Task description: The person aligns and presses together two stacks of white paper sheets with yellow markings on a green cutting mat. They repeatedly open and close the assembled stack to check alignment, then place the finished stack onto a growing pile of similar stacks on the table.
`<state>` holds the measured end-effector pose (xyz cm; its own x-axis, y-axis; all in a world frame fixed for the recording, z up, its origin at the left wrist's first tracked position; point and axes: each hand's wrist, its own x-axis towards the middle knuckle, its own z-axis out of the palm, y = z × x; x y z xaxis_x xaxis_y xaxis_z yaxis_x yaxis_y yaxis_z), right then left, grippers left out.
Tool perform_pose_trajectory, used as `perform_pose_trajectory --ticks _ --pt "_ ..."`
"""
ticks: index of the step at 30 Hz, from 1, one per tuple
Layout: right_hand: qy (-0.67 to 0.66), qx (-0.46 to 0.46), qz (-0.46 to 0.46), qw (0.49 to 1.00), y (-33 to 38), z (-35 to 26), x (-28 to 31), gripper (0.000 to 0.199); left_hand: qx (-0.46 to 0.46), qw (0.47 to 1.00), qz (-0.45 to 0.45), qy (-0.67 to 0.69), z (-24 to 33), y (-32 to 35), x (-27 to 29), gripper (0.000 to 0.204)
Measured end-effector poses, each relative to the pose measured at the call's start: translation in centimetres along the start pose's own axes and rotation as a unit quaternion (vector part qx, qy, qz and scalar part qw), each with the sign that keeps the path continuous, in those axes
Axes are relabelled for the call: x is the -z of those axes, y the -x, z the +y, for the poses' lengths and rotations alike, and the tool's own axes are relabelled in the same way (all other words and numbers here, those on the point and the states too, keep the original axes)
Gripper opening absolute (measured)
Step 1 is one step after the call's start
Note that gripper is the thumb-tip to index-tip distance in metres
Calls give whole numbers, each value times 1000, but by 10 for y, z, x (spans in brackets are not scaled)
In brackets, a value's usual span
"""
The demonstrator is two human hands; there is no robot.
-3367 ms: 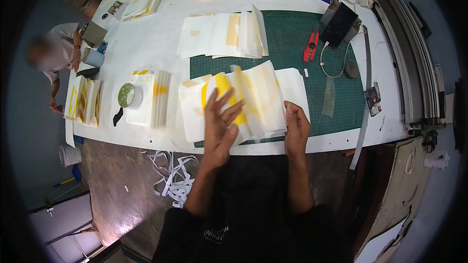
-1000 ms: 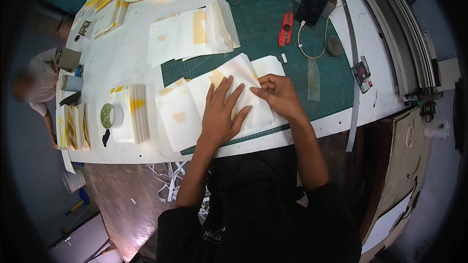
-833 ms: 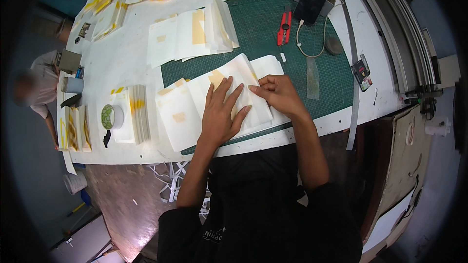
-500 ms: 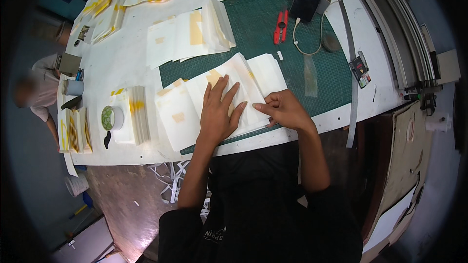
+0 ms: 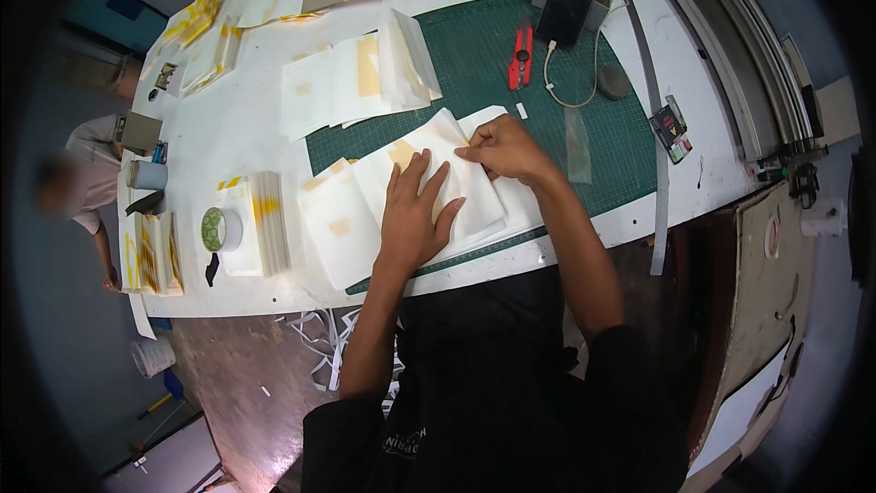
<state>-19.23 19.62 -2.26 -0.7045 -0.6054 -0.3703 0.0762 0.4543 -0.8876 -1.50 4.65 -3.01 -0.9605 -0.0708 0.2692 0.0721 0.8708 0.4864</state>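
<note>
White folded paper sheets (image 5: 470, 205) with yellowish patches lie at the front edge of the green cutting mat (image 5: 484, 36). My left hand (image 5: 415, 219) rests on them with its fingers spread and palm down. At their right side my right hand (image 5: 506, 151) is closed, thumb and fingertips pinching the edge of the upper folded sheet. To the left lies another white sheet (image 5: 333, 237) with tan patches, partly under the stack. Behind my hands stands a second group of white folded sheets (image 5: 365, 73), some of them raised on edge.
A red cutter (image 5: 520, 59), a phone-like black device (image 5: 566, 9) with a white cable and a steel ruler (image 5: 659, 173) lie rightward. Leftward are a tape roll (image 5: 221, 229), yellow-marked paper stacks (image 5: 260, 219) and a grey-white cup (image 5: 141, 173). Another person (image 5: 91, 173) stands at the far left.
My right hand has moved away from me along the sheets' right side, and the upper folded sheet's right edge now lies differently. My left hand stays spread on the paper.
</note>
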Motion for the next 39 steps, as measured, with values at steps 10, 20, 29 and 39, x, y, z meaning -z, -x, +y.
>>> perform_pose_trajectory --ticks 10,20,29,39 --pt "-30 -3 18 999 -45 -17 2 33 -6 1000 0 3 -1 0 -3 56" --pt "-71 -12 30 997 -47 -21 3 32 -8 1000 5 -2 -2 -1 -4 55" --pt "48 -24 -39 998 38 0 5 34 7 1000 4 0 0 2 -3 54" --pt "-23 -41 -72 996 73 15 10 32 6 1000 11 7 0 3 -5 53"
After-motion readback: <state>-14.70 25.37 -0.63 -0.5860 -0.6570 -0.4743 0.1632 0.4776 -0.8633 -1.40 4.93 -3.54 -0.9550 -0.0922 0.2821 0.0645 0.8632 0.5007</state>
